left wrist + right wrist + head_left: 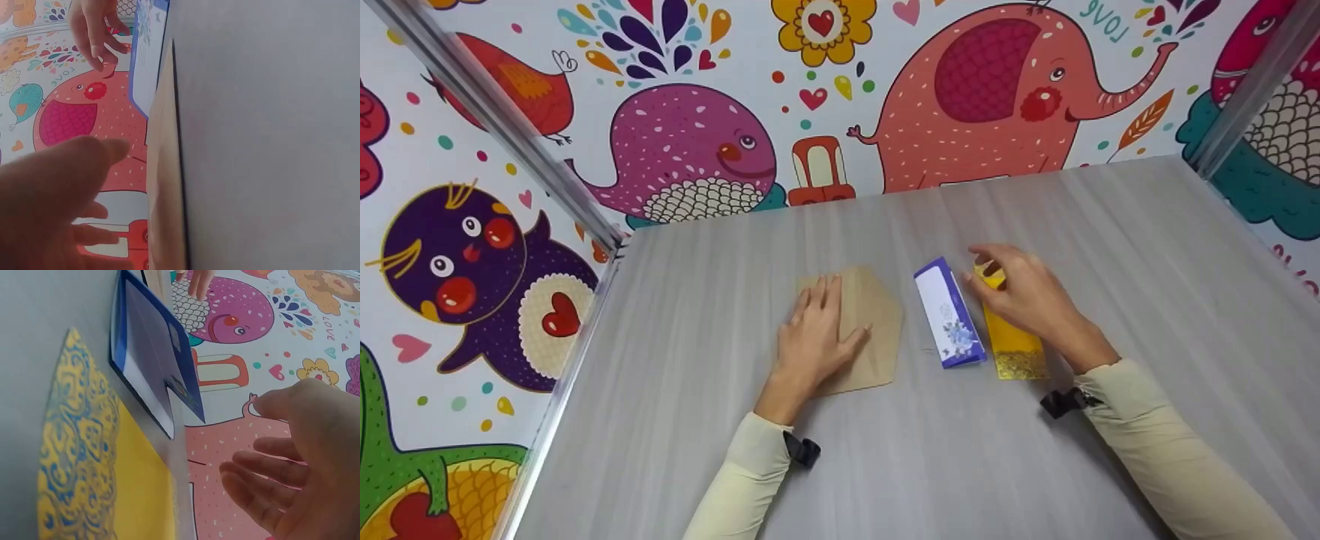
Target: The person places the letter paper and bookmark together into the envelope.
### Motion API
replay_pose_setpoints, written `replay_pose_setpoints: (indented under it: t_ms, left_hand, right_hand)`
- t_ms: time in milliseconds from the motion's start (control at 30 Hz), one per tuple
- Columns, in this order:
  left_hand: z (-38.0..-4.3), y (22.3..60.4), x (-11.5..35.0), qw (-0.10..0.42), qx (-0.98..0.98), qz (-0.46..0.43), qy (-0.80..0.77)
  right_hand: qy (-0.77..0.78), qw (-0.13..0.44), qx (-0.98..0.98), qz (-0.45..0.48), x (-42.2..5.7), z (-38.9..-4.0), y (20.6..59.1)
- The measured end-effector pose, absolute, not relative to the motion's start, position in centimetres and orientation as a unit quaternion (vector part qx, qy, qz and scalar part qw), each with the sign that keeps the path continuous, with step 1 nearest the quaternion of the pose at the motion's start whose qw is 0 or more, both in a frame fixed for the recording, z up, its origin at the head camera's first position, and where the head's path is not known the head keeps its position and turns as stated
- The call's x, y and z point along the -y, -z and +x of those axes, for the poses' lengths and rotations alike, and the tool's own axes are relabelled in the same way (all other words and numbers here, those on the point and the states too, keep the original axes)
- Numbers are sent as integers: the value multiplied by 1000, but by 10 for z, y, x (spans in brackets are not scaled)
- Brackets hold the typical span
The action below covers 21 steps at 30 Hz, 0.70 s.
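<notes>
My left hand is over a brown kraft paper envelope, fingers fairly straight and thumb spread. In the left wrist view the thumb is raised off the envelope's surface. To its right lies a folded blue and white card with a printed blue flower, its flaps partly lifted in the right wrist view. My right hand hovers over a yellow envelope with a gold patterned end. Loosely bent, its fingers hold nothing. The hand covers part of the yellow envelope.
All the papers lie on a grey wood-grain table. Walls printed with cartoon animals stand at the back and sides, with a metal post at the left corner and another at the right.
</notes>
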State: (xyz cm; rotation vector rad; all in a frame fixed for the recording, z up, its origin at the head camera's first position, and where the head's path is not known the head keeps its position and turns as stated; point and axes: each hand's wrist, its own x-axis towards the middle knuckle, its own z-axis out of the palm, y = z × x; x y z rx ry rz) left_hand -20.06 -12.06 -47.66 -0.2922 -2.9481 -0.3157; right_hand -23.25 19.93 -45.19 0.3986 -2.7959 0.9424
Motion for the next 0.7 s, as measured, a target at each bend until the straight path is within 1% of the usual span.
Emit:
replay_pose_setpoints:
  t_ms: [167,300,400,700]
  left_hand:
    - [-197,477,118,55,989,-86,105]
    - [-195,478,116,57,990,-85,98]
    - [-195,478,115,57,990,-83,94]
    - [-193,478,109,46,992,-72,89]
  right_hand:
    - [-315,96,928,173,-182,-227,452]
    - [-294,94,928,210,-162,-221,452]
    - [-284,74,929,227,-148,-218,454]
    - [-305,-22,920,245,-121,-224,463]
